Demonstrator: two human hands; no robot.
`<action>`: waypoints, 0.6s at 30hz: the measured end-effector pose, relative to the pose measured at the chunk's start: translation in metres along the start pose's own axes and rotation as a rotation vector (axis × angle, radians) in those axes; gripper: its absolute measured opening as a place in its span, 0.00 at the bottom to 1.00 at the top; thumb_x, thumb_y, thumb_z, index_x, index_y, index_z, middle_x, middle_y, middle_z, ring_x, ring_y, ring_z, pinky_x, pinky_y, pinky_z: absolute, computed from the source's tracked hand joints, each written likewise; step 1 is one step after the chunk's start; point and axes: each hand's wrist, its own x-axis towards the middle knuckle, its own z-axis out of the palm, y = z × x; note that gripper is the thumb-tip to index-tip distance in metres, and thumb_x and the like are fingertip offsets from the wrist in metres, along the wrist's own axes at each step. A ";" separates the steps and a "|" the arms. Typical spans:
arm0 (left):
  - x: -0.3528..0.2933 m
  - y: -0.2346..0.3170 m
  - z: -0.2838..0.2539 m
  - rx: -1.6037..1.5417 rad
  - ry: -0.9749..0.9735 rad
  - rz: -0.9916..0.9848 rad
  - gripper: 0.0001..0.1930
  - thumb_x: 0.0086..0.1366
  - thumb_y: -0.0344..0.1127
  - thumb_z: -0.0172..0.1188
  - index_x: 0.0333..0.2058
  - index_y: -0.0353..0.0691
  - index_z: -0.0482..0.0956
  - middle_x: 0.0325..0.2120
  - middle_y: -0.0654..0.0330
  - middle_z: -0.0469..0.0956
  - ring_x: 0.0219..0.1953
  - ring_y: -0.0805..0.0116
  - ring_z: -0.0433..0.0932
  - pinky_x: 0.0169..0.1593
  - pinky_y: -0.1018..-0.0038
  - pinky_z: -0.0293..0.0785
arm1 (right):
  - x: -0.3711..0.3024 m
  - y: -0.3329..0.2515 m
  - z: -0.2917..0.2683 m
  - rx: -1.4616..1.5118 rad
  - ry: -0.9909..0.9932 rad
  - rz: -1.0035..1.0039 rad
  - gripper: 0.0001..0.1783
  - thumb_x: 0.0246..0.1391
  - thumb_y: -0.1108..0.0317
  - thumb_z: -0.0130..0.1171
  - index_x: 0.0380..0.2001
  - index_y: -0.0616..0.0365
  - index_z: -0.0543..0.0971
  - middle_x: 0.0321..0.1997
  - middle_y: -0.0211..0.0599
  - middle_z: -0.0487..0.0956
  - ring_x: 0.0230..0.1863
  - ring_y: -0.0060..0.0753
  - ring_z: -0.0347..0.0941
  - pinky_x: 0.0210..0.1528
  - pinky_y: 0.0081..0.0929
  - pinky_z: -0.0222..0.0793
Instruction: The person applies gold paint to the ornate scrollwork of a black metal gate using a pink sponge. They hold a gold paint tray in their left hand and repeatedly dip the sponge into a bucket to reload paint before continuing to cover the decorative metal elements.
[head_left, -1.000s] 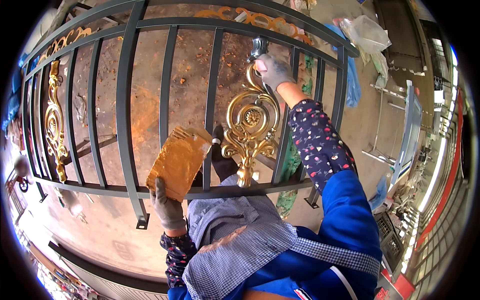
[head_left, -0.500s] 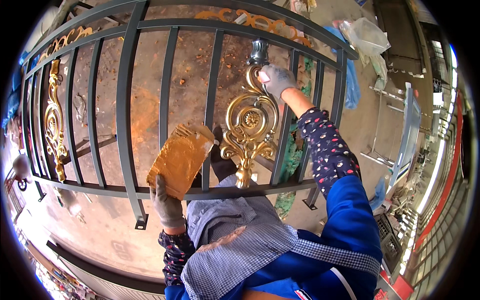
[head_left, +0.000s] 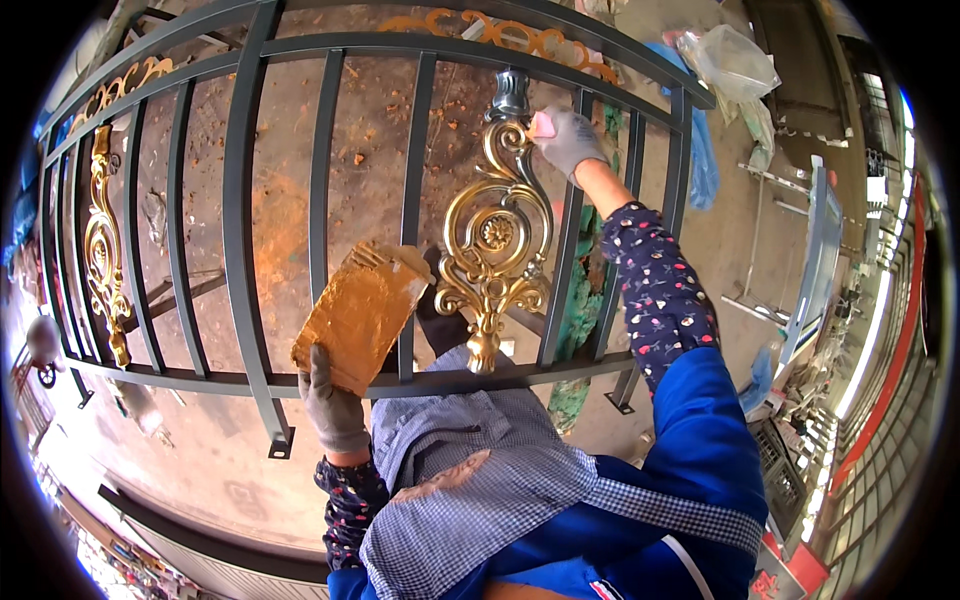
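My right grip [head_left: 570, 140] has shifted rightward, pinching a pink pad [head_left: 543, 125] beside the gold ornament [head_left: 497, 235] near its top edge; leftward, open room reaches an upright bar [head_left: 419, 150]. My left grip [head_left: 335, 408] clasps a gold-smeared slab [head_left: 360, 318].

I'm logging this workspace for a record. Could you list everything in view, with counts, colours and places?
railing: one, dark grey, upper left to centre
scroll ornaments: two, mostly gold, between railing bars
flat scrollwork: two stretches, orange-gold, along railing top
slab: one, gold-coated, left of centre
pad: one, pink, upper middle
plastic bag: one, clear, upper right
plastic sheeting: several pieces, blue, both sides
crate: one, black, lower right
clutter: too small to count, mixed, right
apron: one, checked, lower middle
left hand: one, grey-gloved, holding slab
right hand: one, grey-gloved, holding pad
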 end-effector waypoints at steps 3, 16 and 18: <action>0.000 -0.003 0.003 0.012 0.005 -0.018 0.24 0.70 0.42 0.54 0.59 0.34 0.64 0.55 0.50 0.70 0.55 0.57 0.74 0.55 0.61 0.76 | -0.029 0.001 0.020 0.202 -0.001 0.156 0.15 0.47 0.61 0.62 0.39 0.50 0.79 0.39 0.45 0.81 0.44 0.54 0.77 0.47 0.43 0.72; 0.009 -0.061 -0.107 1.682 -0.047 0.467 0.24 0.61 0.29 0.56 0.58 0.41 0.71 0.50 0.47 0.74 0.49 0.49 0.73 0.53 0.63 0.71 | -0.016 -0.016 0.042 0.608 0.155 0.077 0.18 0.58 0.51 0.52 0.32 0.53 0.82 0.28 0.41 0.82 0.29 0.34 0.76 0.35 0.34 0.70; 0.005 -0.048 -0.058 1.448 0.049 0.613 0.20 0.65 0.30 0.55 0.56 0.39 0.72 0.49 0.52 0.75 0.50 0.56 0.74 0.54 0.65 0.72 | -0.028 0.036 0.071 0.571 -0.022 -0.017 0.15 0.59 0.57 0.53 0.34 0.57 0.80 0.28 0.40 0.80 0.31 0.30 0.75 0.38 0.30 0.71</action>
